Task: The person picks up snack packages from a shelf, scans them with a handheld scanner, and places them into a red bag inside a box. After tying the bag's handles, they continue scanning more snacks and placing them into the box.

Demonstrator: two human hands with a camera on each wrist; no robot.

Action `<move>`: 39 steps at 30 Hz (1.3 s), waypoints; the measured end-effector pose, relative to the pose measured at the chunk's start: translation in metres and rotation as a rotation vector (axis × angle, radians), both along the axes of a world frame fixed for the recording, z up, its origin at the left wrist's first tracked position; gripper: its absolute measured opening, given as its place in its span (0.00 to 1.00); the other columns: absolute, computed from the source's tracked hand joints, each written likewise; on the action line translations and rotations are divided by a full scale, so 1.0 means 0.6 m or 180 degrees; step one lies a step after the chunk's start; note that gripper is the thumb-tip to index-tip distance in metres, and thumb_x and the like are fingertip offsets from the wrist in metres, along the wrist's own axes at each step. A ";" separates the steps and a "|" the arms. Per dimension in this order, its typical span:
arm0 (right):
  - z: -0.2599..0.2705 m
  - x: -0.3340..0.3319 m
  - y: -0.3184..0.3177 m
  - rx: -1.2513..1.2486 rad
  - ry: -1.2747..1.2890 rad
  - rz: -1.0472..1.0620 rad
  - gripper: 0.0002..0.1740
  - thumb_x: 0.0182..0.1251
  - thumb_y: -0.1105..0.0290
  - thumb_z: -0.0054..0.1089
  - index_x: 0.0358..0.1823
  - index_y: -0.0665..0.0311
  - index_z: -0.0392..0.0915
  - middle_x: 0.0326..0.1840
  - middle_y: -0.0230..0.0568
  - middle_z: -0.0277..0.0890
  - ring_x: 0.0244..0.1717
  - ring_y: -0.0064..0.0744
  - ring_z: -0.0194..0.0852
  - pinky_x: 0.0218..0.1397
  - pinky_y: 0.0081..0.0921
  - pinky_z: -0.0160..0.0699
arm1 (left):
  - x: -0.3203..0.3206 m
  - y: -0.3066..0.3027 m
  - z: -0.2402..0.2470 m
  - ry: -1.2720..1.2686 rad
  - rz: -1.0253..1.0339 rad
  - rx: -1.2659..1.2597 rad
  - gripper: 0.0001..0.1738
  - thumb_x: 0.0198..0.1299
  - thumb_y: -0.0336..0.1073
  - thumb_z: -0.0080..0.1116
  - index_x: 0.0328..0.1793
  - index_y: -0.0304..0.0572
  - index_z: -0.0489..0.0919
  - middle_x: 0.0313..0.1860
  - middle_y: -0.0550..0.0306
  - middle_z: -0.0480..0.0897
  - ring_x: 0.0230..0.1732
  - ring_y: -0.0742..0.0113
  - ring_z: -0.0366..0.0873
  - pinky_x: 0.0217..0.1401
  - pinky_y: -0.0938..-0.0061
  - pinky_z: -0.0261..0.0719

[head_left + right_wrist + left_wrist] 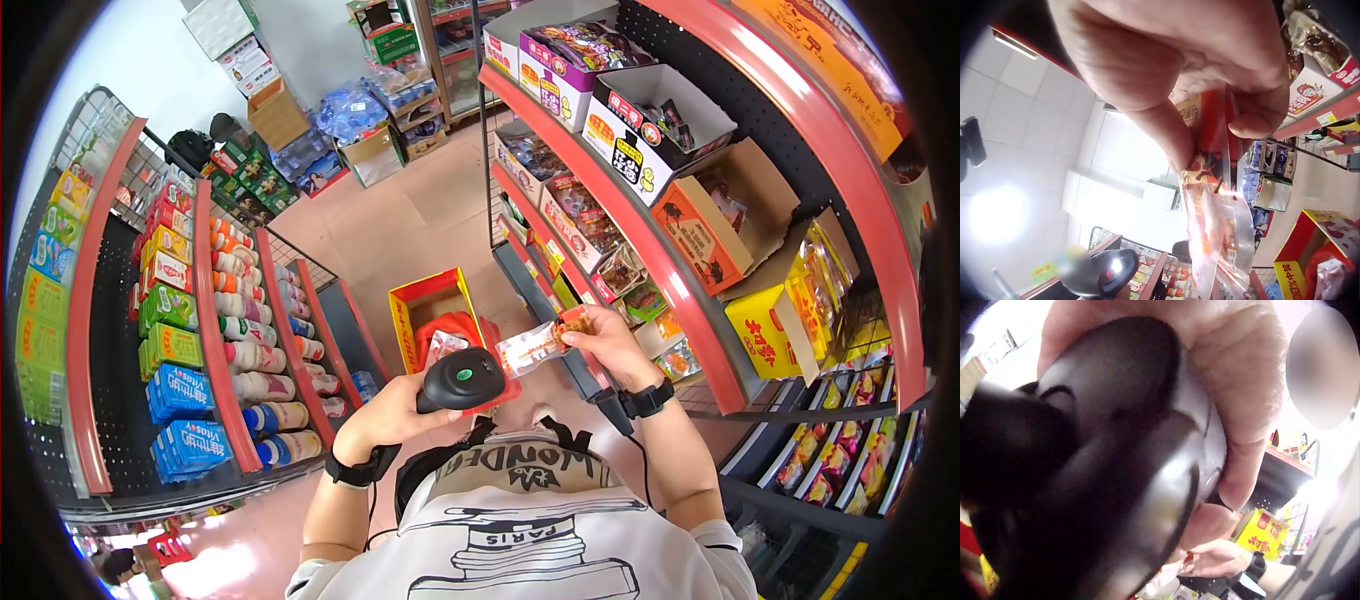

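My left hand [388,412] grips a black handheld barcode scanner [465,378] with a green round mark on its top. In the left wrist view the scanner [1129,444] fills most of the picture, with the palm and fingers wrapped behind it. My right hand [615,345] pinches the printed end of a small clear snack packet [530,348] between thumb and fingers. Seen from the right wrist, the packet [1213,200] has a red and orange top and a transparent lower part. Its free end points toward the scanner, a short way apart.
Below the hands stands a yellow-and-red box [398,325] holding a red plastic bag [440,330]. A shelf of bottles and cartons [190,450] flanks the left, and a shelf of boxed snacks [700,235] the right. Cartons [285,115] are stacked at the far end of the aisle.
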State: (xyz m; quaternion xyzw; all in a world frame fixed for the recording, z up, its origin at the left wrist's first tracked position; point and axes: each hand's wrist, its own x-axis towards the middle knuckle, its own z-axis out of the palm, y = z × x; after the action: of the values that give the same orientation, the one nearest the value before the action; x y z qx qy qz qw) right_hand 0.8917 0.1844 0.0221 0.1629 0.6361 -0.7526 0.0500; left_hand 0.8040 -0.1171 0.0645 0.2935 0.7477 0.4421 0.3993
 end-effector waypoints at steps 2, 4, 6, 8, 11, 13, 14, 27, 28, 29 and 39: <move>-0.002 0.003 0.000 -0.0005 -0.0053 0.0030 0.10 0.62 0.77 0.57 0.45 0.66 0.75 0.32 0.31 0.77 0.22 0.10 0.69 0.19 0.10 0.66 | 0.008 -0.005 0.013 0.0099 0.0050 0.0079 0.26 0.51 0.38 0.67 0.53 0.32 0.73 0.41 0.51 0.82 0.44 0.69 0.76 0.52 0.73 0.72; -0.027 0.004 0.010 0.0008 -0.0017 0.0140 0.10 0.61 0.77 0.57 0.44 0.67 0.75 0.34 0.31 0.78 0.27 0.13 0.72 0.28 0.13 0.71 | 0.015 -0.012 0.025 0.0196 0.0097 0.0160 0.25 0.51 0.37 0.68 0.52 0.31 0.73 0.40 0.54 0.82 0.44 0.73 0.75 0.51 0.74 0.72; -0.062 0.002 0.022 -0.0063 0.0020 0.0171 0.10 0.60 0.76 0.59 0.44 0.67 0.76 0.37 0.31 0.78 0.34 0.16 0.73 0.39 0.16 0.71 | 0.017 -0.024 0.032 0.0118 0.0102 0.0194 0.25 0.51 0.37 0.68 0.52 0.31 0.74 0.40 0.55 0.82 0.43 0.73 0.75 0.51 0.74 0.72; -0.080 0.005 0.034 -0.0135 0.0057 0.0207 0.11 0.59 0.76 0.61 0.43 0.67 0.76 0.40 0.31 0.78 0.41 0.19 0.74 0.49 0.19 0.70 | 0.016 -0.034 0.038 0.0085 0.0075 0.0123 0.28 0.50 0.38 0.69 0.54 0.32 0.73 0.42 0.53 0.81 0.44 0.70 0.76 0.53 0.73 0.72; -0.073 0.007 0.036 -0.0173 0.0047 0.0220 0.11 0.59 0.76 0.60 0.43 0.67 0.76 0.40 0.32 0.78 0.42 0.19 0.73 0.51 0.20 0.69 | 0.019 -0.036 0.042 0.0085 0.0057 0.0064 0.29 0.50 0.39 0.69 0.56 0.33 0.72 0.43 0.51 0.81 0.45 0.68 0.77 0.54 0.73 0.72; -0.069 0.011 0.034 -0.0194 0.0015 0.0179 0.10 0.59 0.76 0.60 0.43 0.67 0.76 0.40 0.32 0.78 0.42 0.19 0.73 0.50 0.20 0.70 | 0.022 -0.034 0.042 0.0117 0.0065 0.0079 0.28 0.50 0.39 0.68 0.55 0.32 0.73 0.42 0.51 0.81 0.44 0.67 0.77 0.53 0.72 0.72; -0.071 0.012 0.034 -0.0192 0.0016 0.0179 0.10 0.59 0.76 0.60 0.43 0.67 0.76 0.40 0.32 0.78 0.42 0.19 0.73 0.50 0.20 0.70 | 0.023 -0.031 0.041 0.0148 0.0024 0.0085 0.25 0.51 0.36 0.67 0.52 0.32 0.74 0.40 0.54 0.82 0.42 0.70 0.76 0.51 0.74 0.73; -0.022 0.033 0.032 -0.0248 0.0224 0.0071 0.11 0.59 0.78 0.60 0.44 0.68 0.75 0.39 0.32 0.76 0.41 0.19 0.73 0.49 0.19 0.71 | 0.024 -0.007 0.038 0.0150 -0.0107 0.0191 0.21 0.51 0.33 0.66 0.50 0.31 0.75 0.38 0.55 0.82 0.40 0.73 0.76 0.49 0.75 0.73; -0.021 0.034 0.033 -0.0242 0.0234 0.0027 0.11 0.59 0.78 0.60 0.44 0.68 0.75 0.40 0.32 0.76 0.41 0.19 0.73 0.49 0.19 0.71 | 0.023 -0.005 0.040 0.0154 -0.0116 0.0192 0.21 0.51 0.33 0.66 0.50 0.31 0.75 0.38 0.55 0.82 0.40 0.73 0.76 0.49 0.75 0.73; -0.022 0.035 0.035 -0.0241 0.0238 0.0016 0.11 0.59 0.78 0.60 0.44 0.68 0.75 0.40 0.32 0.76 0.41 0.19 0.73 0.49 0.19 0.71 | 0.023 -0.004 0.043 0.0195 -0.0103 0.0139 0.23 0.50 0.33 0.67 0.51 0.31 0.74 0.39 0.55 0.82 0.40 0.73 0.76 0.49 0.74 0.73; -0.058 0.023 0.028 -0.0213 0.0089 -0.0113 0.11 0.62 0.73 0.59 0.45 0.66 0.76 0.38 0.31 0.78 0.38 0.18 0.75 0.43 0.18 0.73 | 0.010 -0.019 0.041 0.0115 0.0299 -0.0014 0.28 0.51 0.34 0.68 0.57 0.33 0.71 0.43 0.59 0.80 0.41 0.74 0.73 0.48 0.76 0.73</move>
State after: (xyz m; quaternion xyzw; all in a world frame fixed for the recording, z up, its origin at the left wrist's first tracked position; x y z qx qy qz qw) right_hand 0.9055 0.2012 -0.0127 0.1619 0.6082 -0.7764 0.0331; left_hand 0.8103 -0.1286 0.0891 0.2652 0.7687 0.4533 0.3652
